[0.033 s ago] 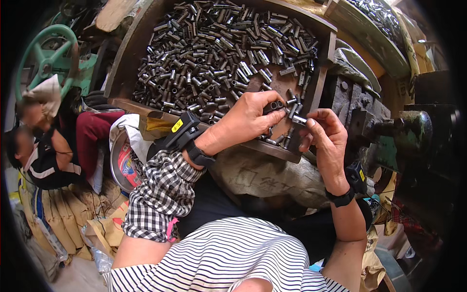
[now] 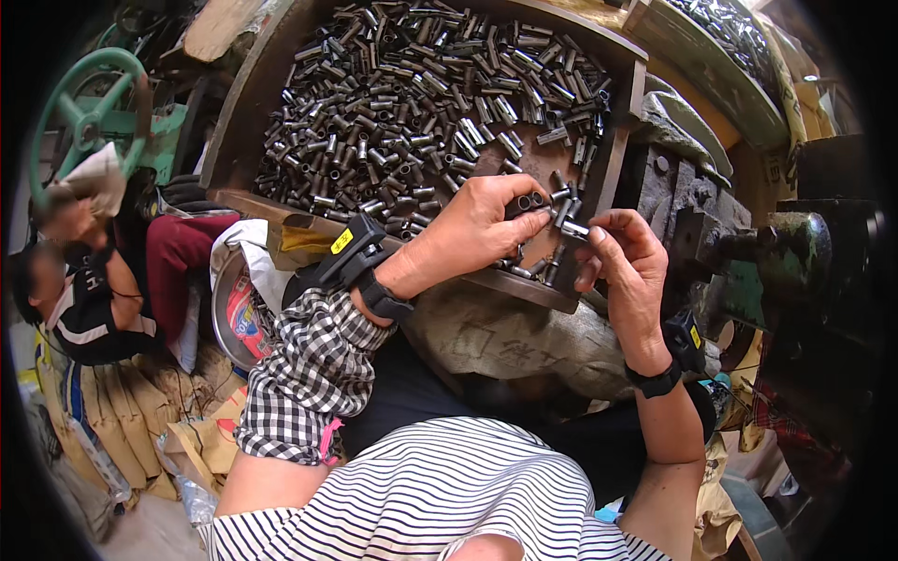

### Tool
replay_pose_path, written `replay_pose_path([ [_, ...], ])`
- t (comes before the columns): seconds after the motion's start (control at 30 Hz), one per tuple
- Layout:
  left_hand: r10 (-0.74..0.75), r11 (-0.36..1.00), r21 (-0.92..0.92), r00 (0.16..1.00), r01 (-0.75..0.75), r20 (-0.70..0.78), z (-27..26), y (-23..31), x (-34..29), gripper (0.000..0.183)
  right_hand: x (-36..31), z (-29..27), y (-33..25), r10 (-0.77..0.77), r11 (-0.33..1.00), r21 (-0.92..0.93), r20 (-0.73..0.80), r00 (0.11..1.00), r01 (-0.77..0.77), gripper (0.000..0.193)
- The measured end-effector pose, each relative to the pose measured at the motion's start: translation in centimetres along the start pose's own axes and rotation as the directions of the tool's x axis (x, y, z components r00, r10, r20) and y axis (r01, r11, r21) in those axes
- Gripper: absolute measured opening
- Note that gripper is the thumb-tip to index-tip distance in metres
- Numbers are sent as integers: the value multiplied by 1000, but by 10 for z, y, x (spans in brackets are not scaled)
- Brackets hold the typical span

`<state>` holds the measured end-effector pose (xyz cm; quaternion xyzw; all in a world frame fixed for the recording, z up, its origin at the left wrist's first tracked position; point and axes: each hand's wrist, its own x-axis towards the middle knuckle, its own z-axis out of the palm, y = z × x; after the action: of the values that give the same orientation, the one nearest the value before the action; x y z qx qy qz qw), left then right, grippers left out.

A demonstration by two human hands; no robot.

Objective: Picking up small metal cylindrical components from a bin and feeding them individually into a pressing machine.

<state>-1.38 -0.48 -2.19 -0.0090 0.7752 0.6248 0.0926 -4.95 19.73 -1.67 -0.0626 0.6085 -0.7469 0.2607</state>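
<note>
Far to the left of the hands, a green wheel (image 2: 79, 117) is seen, and below it another person (image 2: 89, 290) in dark clothes is sitting low, well apart from the work. Nearer to the left hand, a round metal bowl (image 2: 229, 313) is partly hidden behind a checked sleeve (image 2: 309, 383) that covers the left forearm. The left hand (image 2: 477, 229) is stretched over the near edge of a wooden tray (image 2: 234, 140), and its fingers are closed loosely around a few short metal tubes (image 2: 526, 200). Above both hands, the tray is filled with a big heap of the same small tubes (image 2: 412, 103). Just beside the left hand, the right hand (image 2: 627, 262) is held at the tray's near right corner, and one tube (image 2: 572, 227) is pinched between its thumb and fingers. The two hands are almost touching. To the right of the right hand, a heavy dark machine (image 2: 776, 252) with a green part is standing.
</note>
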Motion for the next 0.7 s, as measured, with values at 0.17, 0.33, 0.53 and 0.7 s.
replay_pose_path([
  [0.17,-111,955,-271,993,121,50,2,7,-1,18,2,-1,3,51,999,-18,-6,999,-51,14],
  [0.33,-123,838,-520,986,165,115,2,0,3,19,5,-2,6,17,1000,1,-25,1000,-17,14],
  [0.53,-140,801,-566,980,194,138,2,1,3,17,6,-5,5,59,998,29,-38,998,-58,13],
  [0.7,-150,790,-578,978,206,143,1,0,3,18,6,-5,4,106,992,76,-7,994,-105,13],
])
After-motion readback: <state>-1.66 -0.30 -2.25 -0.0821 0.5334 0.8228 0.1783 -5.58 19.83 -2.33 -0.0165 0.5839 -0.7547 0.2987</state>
